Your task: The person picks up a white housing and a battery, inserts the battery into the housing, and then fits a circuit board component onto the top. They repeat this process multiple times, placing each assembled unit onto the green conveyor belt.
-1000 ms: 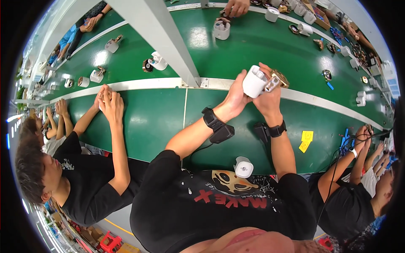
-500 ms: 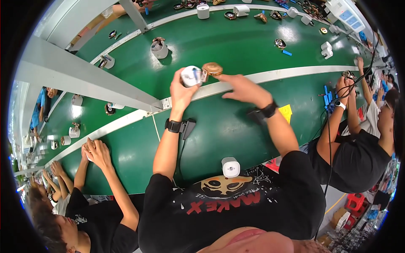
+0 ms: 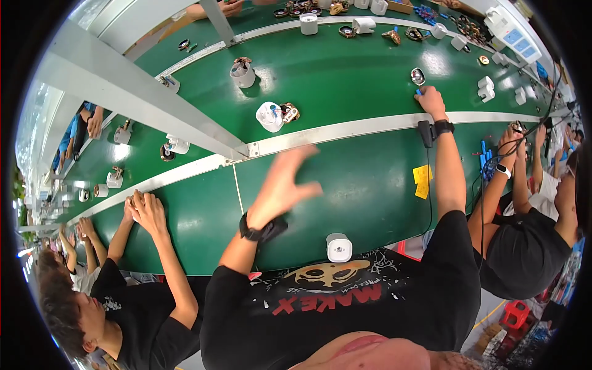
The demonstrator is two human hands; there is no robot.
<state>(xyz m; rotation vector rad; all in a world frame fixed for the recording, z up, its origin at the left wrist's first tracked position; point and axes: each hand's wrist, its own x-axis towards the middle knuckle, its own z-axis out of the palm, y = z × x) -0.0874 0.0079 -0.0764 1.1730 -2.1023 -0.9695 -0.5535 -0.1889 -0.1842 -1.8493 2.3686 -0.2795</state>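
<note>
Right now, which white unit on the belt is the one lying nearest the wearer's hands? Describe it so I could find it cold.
Follow the pale dividing strip along the green belt. Just beyond it, past the blurred, empty left hand, sits a white cylindrical housing. Unlike the other white units, it has a brownish coiled part right beside it and lies closest to the strip.

Bright overhead light, glare patches on the green belt (image 3: 345, 74), motion-blurred left hand (image 3: 280, 188), fisheye-bent edges.

— Where are the hands?
— The left hand (image 3: 280, 185) hovers open and blurred above the green tabletop (image 3: 345, 80); the right hand (image 3: 430, 98) reaches far out, touching a small blue piece (image 3: 418, 92).
— And the white cylindrical housing (image 3: 270, 116)?
— It stands beyond the white strip, untouched.
</note>
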